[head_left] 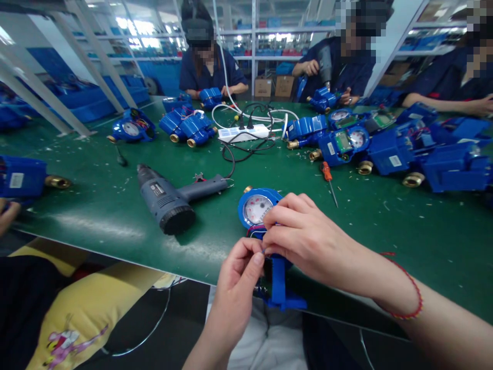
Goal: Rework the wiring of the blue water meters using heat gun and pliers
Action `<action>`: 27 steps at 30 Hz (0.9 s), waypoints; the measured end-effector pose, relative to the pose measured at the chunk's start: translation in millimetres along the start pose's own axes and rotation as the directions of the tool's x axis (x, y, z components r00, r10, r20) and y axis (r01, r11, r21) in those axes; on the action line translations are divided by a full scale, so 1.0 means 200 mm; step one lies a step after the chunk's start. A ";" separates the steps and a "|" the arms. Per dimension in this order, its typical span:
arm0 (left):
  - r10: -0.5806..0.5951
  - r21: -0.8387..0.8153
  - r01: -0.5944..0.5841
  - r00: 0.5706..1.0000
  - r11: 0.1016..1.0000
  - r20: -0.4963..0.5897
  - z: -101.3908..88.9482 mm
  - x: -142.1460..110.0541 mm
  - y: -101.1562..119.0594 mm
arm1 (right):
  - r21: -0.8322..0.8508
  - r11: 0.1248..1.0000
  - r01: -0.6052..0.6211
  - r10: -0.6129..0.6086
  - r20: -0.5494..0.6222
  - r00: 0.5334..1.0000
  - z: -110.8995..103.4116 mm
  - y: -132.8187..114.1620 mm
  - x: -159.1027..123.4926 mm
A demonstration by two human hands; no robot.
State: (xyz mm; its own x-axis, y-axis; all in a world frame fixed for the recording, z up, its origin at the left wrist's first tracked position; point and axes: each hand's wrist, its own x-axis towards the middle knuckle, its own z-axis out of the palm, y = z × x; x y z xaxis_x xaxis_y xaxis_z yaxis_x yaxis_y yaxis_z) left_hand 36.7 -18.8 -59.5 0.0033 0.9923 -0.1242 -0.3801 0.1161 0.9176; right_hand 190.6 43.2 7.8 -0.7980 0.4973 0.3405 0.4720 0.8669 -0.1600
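Blue water meter sits at the near edge of the desk, dial tilted up, held in both hands, with a blue plastic housing hanging below the edge. Brass end just shows past the dial. Right hand comes in from the right, fingers curled together over the meter's upper side. Left hand is below the meter, thumb and forefinger pinched together on a thin wire, too small to read clearly. Red and blue leads and a dark circuit board show between the dial and the housing. Handling guess: brass makes it heavy for its size and stiff at that end, housing lighter and likely to flex, leads fragile. Best hold looks to be the brass body or dial rim, not the board or leads. Beyond the meter, a grey corded power tool lies on its side to the left; an orange-handled screwdriver lies to the right. More blue meters are further right.
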 end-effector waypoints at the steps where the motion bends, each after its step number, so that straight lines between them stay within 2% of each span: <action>1: -0.013 -0.014 0.013 1.000 1.000 0.017 0.00 0.00 0.00 | -0.018 1.000 0.004 -0.004 0.014 1.000 -0.01 0.01 0.00; 5: -0.062 -0.044 0.065 0.995 0.997 0.076 -0.01 0.01 -0.01 | -0.073 0.997 -0.039 0.042 0.044 0.998 -0.02 0.04 -0.01; 9: -0.087 -0.044 0.091 0.993 0.995 0.073 -0.02 0.01 0.00 | -0.071 0.994 -0.080 0.081 0.020 0.996 -0.01 0.05 -0.03; 13: -0.062 -0.001 0.062 0.997 0.998 0.042 -0.01 0.02 0.02 | 0.009 0.994 -0.113 0.113 -0.013 0.993 -0.01 0.06 -0.04; 19: -0.019 0.048 0.017 0.999 0.999 0.033 -0.01 0.03 0.03 | 0.076 0.986 -0.146 0.146 0.003 0.989 0.00 0.06 -0.03; 24: 0.022 0.228 -0.021 1.000 0.973 -0.004 0.01 0.03 0.05 | 0.109 0.984 -0.143 0.142 0.015 0.990 0.00 0.04 -0.01; 27: 0.102 0.407 -0.079 0.994 0.910 -0.037 0.04 0.02 0.06 | 0.101 0.984 -0.146 0.145 0.019 0.989 0.00 0.04 -0.01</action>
State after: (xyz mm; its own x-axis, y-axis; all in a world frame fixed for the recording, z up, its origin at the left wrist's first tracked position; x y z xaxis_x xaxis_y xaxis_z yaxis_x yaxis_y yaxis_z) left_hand 39.5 -12.7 -45.4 -0.0703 0.9966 -0.0435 0.0300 0.0457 0.9985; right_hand 196.4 48.8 5.7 -0.7281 0.6180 0.2966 0.5431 0.7841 -0.3004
